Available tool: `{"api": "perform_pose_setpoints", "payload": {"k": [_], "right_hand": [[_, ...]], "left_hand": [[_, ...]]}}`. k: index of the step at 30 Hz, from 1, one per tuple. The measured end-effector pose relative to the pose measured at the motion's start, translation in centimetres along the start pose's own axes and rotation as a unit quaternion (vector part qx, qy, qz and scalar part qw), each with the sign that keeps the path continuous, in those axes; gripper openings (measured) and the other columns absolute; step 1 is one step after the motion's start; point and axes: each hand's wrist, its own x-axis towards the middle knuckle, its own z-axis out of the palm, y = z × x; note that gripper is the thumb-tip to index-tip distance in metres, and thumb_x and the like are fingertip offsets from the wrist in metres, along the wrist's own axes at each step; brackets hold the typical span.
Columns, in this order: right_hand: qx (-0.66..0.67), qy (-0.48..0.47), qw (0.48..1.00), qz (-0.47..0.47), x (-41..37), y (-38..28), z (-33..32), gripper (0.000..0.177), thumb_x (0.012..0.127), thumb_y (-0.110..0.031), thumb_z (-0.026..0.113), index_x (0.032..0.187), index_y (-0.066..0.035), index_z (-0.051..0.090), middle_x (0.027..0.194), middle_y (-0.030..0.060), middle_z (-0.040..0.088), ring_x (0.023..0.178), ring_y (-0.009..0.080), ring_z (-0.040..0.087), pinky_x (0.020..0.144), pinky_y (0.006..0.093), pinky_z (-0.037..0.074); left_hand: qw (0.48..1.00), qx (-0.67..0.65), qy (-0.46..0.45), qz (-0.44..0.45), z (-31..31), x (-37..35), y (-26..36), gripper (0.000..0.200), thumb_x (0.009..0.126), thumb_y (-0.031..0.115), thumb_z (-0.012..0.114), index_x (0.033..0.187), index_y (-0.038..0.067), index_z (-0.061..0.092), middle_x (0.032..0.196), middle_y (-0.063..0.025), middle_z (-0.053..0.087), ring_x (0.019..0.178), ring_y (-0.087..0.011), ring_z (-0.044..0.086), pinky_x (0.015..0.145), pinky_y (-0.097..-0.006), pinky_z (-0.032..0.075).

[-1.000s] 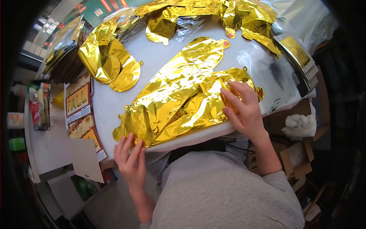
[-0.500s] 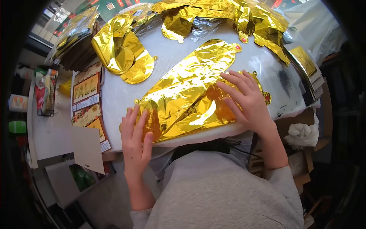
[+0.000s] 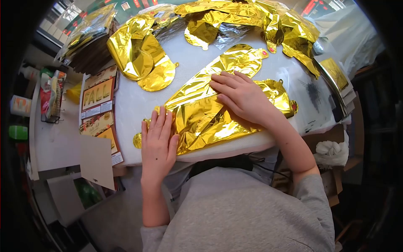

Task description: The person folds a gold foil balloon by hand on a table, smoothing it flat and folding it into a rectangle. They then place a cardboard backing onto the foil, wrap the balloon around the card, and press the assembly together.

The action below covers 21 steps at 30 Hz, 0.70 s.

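Gold foil balloons [image 3: 195, 122] lie flat on the white-covered table [image 3: 130, 101] in front of me, with long shapes side by side and a crease between them. My left hand [image 3: 157, 140] rests flat on their left end, fingers extended and pointing away from me. Across the middle of the foil lies my right hand [image 3: 241, 96], palm down with its fingers stretched to the left. Neither hand grips anything. A small rounded foil end [image 3: 137, 140] shows left of my left hand.
A folded gold balloon [image 3: 157, 71] lies beyond, at the left. More gold foil [image 3: 235, 12] spans the far edge. Printed "FALL" packages [image 3: 97, 95] line the left edge. Stacked packets [image 3: 336, 80] stand right; a wire basket [image 3: 52, 98] sits far left.
My right hand has moved left across the foil and now lies flatter on it. My left hand has shifted slightly right. The foil under them looks more wrinkled.
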Motion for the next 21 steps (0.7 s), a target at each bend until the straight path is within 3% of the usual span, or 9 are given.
{"api": "perform_pose_setpoints", "payload": {"k": [9,15,21], "right_hand": [[0.022,0.027,0.999,0.009,-0.1,0.1,0.6,0.041,0.108,-0.026,0.057,0.145,-0.010,0.062,0.155,0.0104,0.057,0.145,0.0325,0.051,0.124,0.0488,0.036],[0.029,0.119,0.992,0.020,-1.4,-0.2,-2.7,0.038,0.106,-0.019,0.060,0.142,-0.008,0.064,0.149,0.0121,0.061,0.142,0.0344,0.053,0.123,0.0500,0.037],[0.002,0.131,0.979,0.157,-7.6,0.8,-5.2,0.036,0.105,-0.012,0.060,0.139,-0.007,0.067,0.145,0.0132,0.065,0.141,0.0357,0.055,0.125,0.0503,0.034]], "left_hand": [[1.000,0.014,0.018,-0.009,-0.2,0.6,0.6,0.058,0.106,0.018,0.054,0.162,0.005,0.043,0.168,-0.0181,0.041,0.158,-0.0362,0.034,0.130,-0.0567,0.017],[0.993,-0.026,0.087,-0.070,-1.8,-0.3,0.5,0.053,0.107,0.010,0.048,0.159,0.001,0.045,0.166,-0.0207,0.042,0.157,-0.0394,0.034,0.129,-0.0534,0.022],[0.981,-0.026,0.102,-0.162,-2.6,-3.3,-0.7,0.050,0.106,0.003,0.044,0.155,-0.004,0.047,0.165,-0.0232,0.043,0.156,-0.0401,0.035,0.128,-0.0489,0.029]]}}
